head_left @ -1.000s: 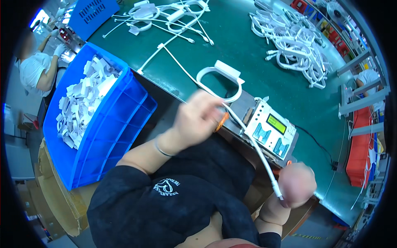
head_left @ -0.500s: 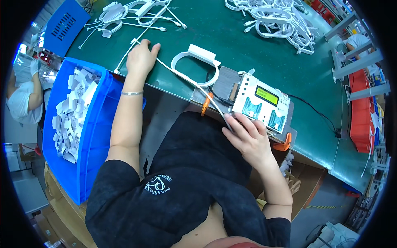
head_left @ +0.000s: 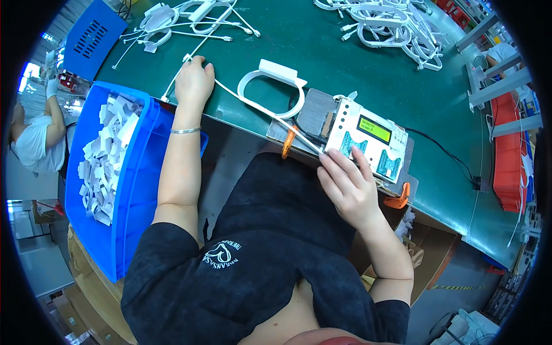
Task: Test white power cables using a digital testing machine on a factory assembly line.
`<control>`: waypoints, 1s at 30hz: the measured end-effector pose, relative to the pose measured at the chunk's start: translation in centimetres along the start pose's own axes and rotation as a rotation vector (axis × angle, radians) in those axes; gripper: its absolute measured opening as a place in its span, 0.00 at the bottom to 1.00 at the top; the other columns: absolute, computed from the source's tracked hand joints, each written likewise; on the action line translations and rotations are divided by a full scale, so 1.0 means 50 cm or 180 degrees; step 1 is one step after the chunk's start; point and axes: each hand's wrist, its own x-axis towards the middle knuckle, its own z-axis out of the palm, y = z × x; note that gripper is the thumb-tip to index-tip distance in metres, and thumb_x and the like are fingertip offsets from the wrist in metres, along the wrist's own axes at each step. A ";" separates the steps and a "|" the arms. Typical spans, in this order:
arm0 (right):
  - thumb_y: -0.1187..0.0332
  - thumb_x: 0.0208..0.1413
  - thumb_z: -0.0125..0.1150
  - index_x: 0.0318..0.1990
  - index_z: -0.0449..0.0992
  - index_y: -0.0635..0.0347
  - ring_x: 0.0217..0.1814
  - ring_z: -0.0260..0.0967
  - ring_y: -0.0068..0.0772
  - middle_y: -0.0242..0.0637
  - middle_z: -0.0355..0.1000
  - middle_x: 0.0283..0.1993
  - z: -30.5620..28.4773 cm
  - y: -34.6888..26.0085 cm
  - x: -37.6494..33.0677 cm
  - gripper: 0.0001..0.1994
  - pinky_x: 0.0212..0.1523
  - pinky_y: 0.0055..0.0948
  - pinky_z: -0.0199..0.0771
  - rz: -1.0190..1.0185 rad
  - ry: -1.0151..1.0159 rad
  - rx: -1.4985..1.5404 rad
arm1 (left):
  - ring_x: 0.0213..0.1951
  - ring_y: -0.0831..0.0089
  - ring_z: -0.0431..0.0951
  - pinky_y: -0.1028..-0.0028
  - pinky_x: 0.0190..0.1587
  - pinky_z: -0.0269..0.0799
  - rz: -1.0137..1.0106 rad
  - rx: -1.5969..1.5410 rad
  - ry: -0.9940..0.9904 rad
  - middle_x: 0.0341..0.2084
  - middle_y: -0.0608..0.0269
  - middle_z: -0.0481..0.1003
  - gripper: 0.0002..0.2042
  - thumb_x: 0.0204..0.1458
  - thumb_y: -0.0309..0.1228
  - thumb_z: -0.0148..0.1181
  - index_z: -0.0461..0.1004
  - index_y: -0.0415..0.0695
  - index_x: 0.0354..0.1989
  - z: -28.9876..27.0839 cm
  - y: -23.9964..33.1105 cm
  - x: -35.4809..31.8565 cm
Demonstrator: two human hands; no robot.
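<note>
A white cable [head_left: 231, 92] runs across the green table between my hands, with its middle coiled into a loop [head_left: 242, 85] held by a white paper band [head_left: 279, 71]. My left hand [head_left: 194, 86] is closed over the cable's left part, its fingertips partly hidden. At the table's front edge, my right hand [head_left: 351, 190] pinches the cable's other end against the near left edge of a white tester box [head_left: 376, 115]. The plug itself is hidden by my fingers. On the tester are a lit yellow-green screen [head_left: 375, 129] and two teal circuit boards [head_left: 389, 165].
More white cables lie at the back left [head_left: 158, 26], with a larger pile [head_left: 382, 26] at the back right. A blue bin [head_left: 118, 230] of white paper scraps stands left of me. Orange clamps [head_left: 288, 144] grip the tester's base board. A black cord [head_left: 445, 152] trails right.
My right hand has moved slightly up and right, bringing the cable end from below the table edge to the tester's edge. My left thumb has drawn closer to its fingers.
</note>
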 end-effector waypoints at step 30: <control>0.61 0.62 0.43 0.39 0.72 0.65 0.14 0.58 0.24 0.33 0.64 0.17 -0.136 -0.006 -0.174 0.16 0.17 0.21 0.61 0.2009 0.1717 0.4458 | 0.24 0.82 0.65 0.83 0.27 0.62 0.1254 -0.3303 -0.0600 0.26 0.67 0.68 0.12 0.48 0.20 0.53 0.72 0.36 0.43 -0.130 0.178 -0.219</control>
